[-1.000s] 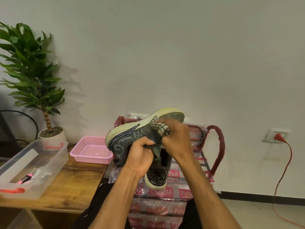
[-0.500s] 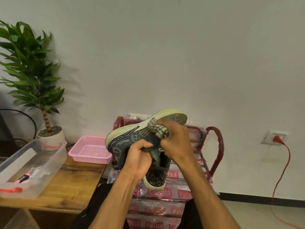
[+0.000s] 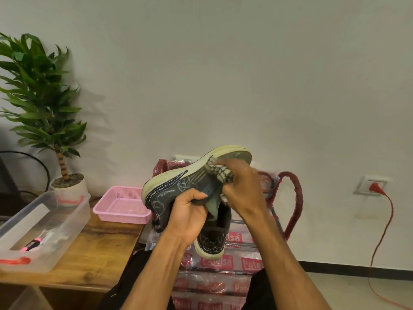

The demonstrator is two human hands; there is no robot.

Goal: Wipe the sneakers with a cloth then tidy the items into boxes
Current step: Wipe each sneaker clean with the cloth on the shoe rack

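I hold the sneaker (image 3: 174,189) sole-up in my curled left hand (image 3: 190,218), its long axis running up and rightward from that grip toward my right hand (image 3: 243,186), which clamps the cloth (image 3: 220,173), seemingly against the midsole.

Both bare forearms reach up and forward from the bottom of the view and draw together in front of the body. The left forearm (image 3: 154,267) rises from the lower left with a fairly straight wrist. The left hand (image 3: 190,217) shows its back, with the fingers curled over to grip the dark side of a sneaker (image 3: 176,189) held up in the air. The right forearm (image 3: 288,256) comes in from the lower right, the wrist bent a little inward. The right hand (image 3: 243,189) sits slightly higher than the left and just beside it. Its fingers are bunched round a cloth (image 3: 220,173) and press it against the pale edge of the sole.
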